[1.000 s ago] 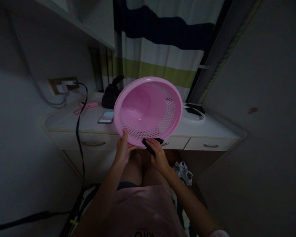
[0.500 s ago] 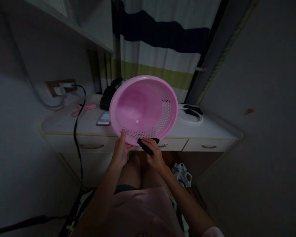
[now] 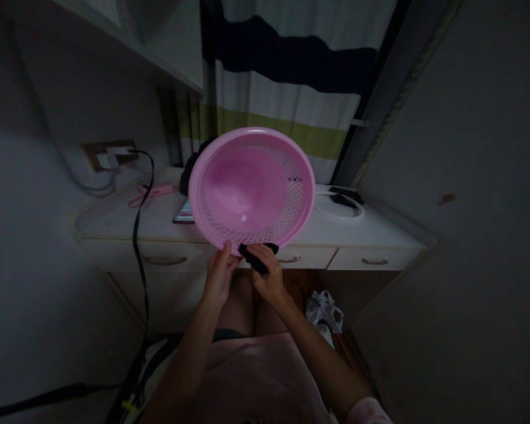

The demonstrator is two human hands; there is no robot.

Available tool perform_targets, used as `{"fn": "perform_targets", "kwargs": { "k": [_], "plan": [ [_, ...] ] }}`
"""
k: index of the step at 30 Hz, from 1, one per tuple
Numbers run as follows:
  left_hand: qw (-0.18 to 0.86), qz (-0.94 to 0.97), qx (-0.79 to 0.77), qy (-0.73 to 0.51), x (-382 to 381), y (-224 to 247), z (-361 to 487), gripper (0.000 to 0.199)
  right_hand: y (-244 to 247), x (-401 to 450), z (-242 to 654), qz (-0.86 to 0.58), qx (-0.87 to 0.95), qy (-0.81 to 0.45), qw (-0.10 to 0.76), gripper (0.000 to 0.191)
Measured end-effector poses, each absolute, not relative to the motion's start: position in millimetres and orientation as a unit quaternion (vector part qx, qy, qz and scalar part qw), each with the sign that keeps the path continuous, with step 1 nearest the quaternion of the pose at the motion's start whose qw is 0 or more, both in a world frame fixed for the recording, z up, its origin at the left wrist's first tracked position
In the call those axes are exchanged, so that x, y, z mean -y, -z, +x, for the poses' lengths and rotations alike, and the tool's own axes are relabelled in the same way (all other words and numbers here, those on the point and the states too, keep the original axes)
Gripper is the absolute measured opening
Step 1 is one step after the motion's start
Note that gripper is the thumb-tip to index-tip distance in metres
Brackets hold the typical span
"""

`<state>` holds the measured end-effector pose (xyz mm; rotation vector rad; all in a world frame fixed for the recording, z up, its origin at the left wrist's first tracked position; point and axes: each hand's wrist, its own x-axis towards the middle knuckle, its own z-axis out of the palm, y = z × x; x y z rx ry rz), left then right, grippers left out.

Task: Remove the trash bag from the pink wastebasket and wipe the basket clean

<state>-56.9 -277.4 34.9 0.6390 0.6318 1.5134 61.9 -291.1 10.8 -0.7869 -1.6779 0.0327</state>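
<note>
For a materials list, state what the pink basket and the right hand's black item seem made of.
Pink basket: probably glossy plastic, given bright highlights and regular perforations. Black item: likely matte cloth, bunched without shine in the right hand; weave unseen.

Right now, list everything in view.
Basket: 1, pink, centre
Cloth: 1, black, at basket rim
Desk: 1, white, across middle
Curtain: 1, white-navy-green, behind desk
Pixelated item: 1, bluish, desk left
Strapped item: 1, pink, desk, far left
Ring: 1, white, desk right
Dark items: 2, black, behind basket; near ring
Cables: 2, black, grey, near wall socket
Plastic bag: 1, whitish, floor right
Cabinet: 1, white, upper left
Shirt: 1, pink, bottom
Left hand: 1, on basket rim
Right hand: 1, holding cloth
</note>
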Motion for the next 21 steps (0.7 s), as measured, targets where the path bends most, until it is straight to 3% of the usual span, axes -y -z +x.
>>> {"fn": "perform_targets", "kwargs": {
  "k": [7, 13, 21],
  "plan": [
    [0.743, 0.206, -0.226, -0.595, 273, -26, -44, 0.041, -18, 291, 55, -0.325, 0.721, 0.006, 0.612, 0.038],
    [0.774, 0.131, -0.178, -0.593, 269, -35, -46, 0.042, -13, 291, 56, -0.310, 0.753, 0.007, 0.580, 0.040],
    [0.772, 0.154, -0.166, -0.594, 272, -31, -47, 0.049, -18, 311, 81, -0.465, 0.790, 0.086, 0.391, 0.054]
  ]
}}
